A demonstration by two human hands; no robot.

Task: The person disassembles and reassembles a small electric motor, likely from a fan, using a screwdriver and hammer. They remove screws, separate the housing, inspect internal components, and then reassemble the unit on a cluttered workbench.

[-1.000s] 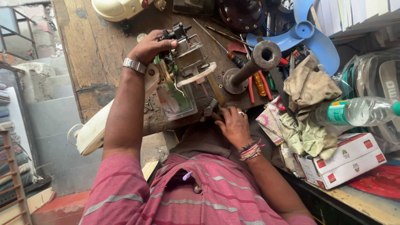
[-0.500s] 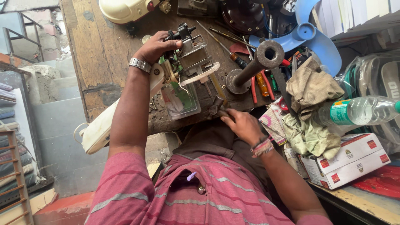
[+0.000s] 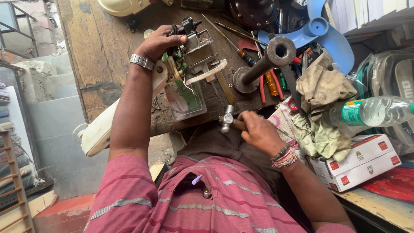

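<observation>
My left hand [image 3: 160,42], with a metal watch on the wrist, grips a small electric motor assembly [image 3: 199,52] with a metal frame and a cream plastic piece, held over the worn wooden workbench [image 3: 101,47]. My right hand [image 3: 260,131], with bead bracelets on the wrist, is closed around the handle of a small hammer [image 3: 227,118]. The hammer's steel head sits at the bench's near edge, below the motor. A clear plastic tray [image 3: 186,102] lies between the two hands.
A thick metal pipe on a round base [image 3: 266,61] stands right of the motor, with screwdrivers and pliers [image 3: 269,83] around it. A blue fan blade [image 3: 321,31], rags [image 3: 320,108], a water bottle [image 3: 374,111], cardboard boxes [image 3: 360,159] and a cream housing [image 3: 98,129] crowd the bench.
My right hand has closed on the hammer and drawn it to the bench's near edge, its head now showing. My left hand keeps hold of the motor assembly, shifted slightly.
</observation>
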